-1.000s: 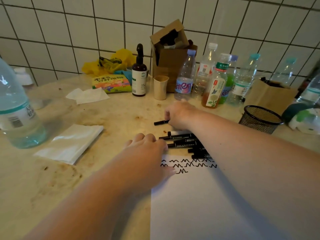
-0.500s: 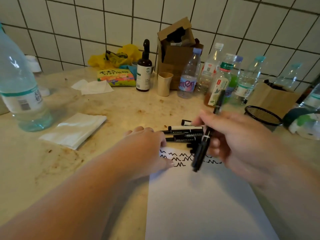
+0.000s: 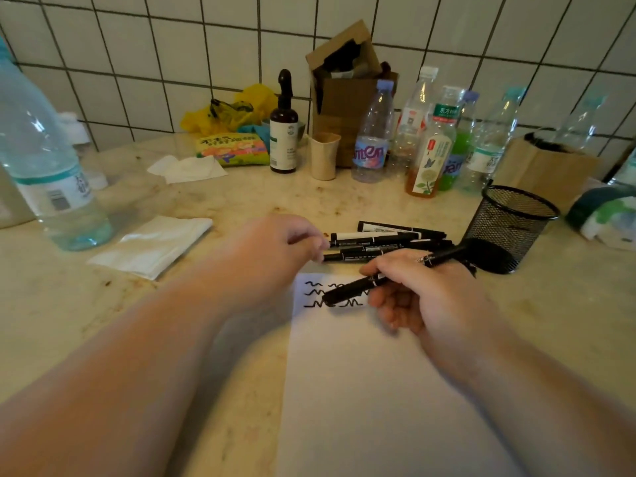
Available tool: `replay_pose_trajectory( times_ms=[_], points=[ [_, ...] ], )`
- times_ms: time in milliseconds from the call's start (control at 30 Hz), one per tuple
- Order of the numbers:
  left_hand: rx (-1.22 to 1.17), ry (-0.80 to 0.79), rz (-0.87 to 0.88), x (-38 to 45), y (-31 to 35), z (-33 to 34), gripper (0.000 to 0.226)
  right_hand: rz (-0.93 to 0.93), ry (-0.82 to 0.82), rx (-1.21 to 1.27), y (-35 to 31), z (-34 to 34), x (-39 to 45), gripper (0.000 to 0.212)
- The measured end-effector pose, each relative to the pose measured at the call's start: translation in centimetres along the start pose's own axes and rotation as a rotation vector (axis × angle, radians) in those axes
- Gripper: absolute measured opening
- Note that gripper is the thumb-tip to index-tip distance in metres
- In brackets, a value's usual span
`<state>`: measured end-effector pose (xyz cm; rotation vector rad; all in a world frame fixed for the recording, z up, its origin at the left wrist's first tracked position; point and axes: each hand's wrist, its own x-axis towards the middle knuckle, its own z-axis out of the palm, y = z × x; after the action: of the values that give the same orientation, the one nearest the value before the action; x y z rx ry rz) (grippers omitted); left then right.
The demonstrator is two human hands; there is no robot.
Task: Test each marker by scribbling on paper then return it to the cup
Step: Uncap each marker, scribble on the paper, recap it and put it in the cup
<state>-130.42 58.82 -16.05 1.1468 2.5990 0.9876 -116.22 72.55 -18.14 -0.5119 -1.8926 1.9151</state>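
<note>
Over the top of the white paper sheet (image 3: 361, 390), right hand (image 3: 433, 297) curled round a black marker (image 3: 347, 290): long axis slanting, capped near end low and left above the black scribbles (image 3: 315, 294), tail up and right toward the black mesh cup (image 3: 509, 225). Just left of that capped end, left hand (image 3: 272, 256), fingers loosely curled, gripping nothing, nearest to pull the cap. Beyond, touching one another, a heap of black markers (image 3: 382, 242) on the counter.

Paper (image 3: 378, 390) lies on the desk (image 3: 241, 201). Loose markers (image 3: 385, 241) lie behind its far edge. Mesh cup (image 3: 509, 225) stands right of them. Bottles (image 3: 430, 139) line the wall behind.
</note>
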Motion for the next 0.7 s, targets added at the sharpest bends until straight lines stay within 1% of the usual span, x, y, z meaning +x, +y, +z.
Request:
replay_pose_trajectory(
  times_ms=[67, 167, 200, 267, 300, 400, 500, 567, 600, 667, 700],
  points=[
    [-0.089, -0.038, 0.045, -0.7, 0.5, -0.4, 0.028, -0.038, -0.02, 0.029, 0.0, 0.2, 0.0, 0.027],
    [-0.028, -0.177, 0.116, -1.5, 1.2, 0.1, 0.028, -0.06, -0.059, 0.101, 0.0, 0.4, -0.1, 0.017],
    [-0.007, -0.201, 0.133, -1.7, 1.4, 0.3, 0.03, -0.056, -0.071, 0.125, 0.0, 0.4, -0.1, 0.019],
    [-0.009, -0.217, 0.158, -1.9, 1.7, 0.3, 0.034, -0.052, -0.079, 0.159, 0.0, 0.3, 0.1, 0.021],
    [-0.022, -0.229, 0.164, -2.0, 1.7, 0.1, 0.033, -0.059, -0.082, 0.165, -0.1, 0.3, 0.1, 0.02],
    [0.006, -0.262, 0.18, -2.3, 1.9, -0.2, 0.021, -0.079, -0.085, 0.185, -0.2, 0.4, 0.1, 0.019],
    [0.095, -0.221, 0.226, -2.3, 2.0, -0.2, 0.022, -0.102, -0.086, 0.208, -0.3, 0.3, 0.3, 0.021],
    [0.152, -0.225, 0.258, -2.2, 2.2, -0.3, 0.027, -0.114, -0.075, 0.185, -0.2, 0.4, 0.4, 0.029],
    [0.172, -0.25, 0.265, -2.2, 2.3, -0.6, 0.03, -0.115, -0.062, 0.178, -0.2, 0.4, 0.5, 0.03],
    [0.139, -0.307, 0.234, -2.3, 2.0, -1.4, 0.037, -0.105, 0.0, 0.217, -0.7, 0.1, 0.7, 0.021],
    [0.059, -0.307, 0.202, -2.3, 1.7, -1.9, 0.039, -0.098, 0.048, 0.274, -1.0, -0.4, 1.0, 0.019]
  ],
)
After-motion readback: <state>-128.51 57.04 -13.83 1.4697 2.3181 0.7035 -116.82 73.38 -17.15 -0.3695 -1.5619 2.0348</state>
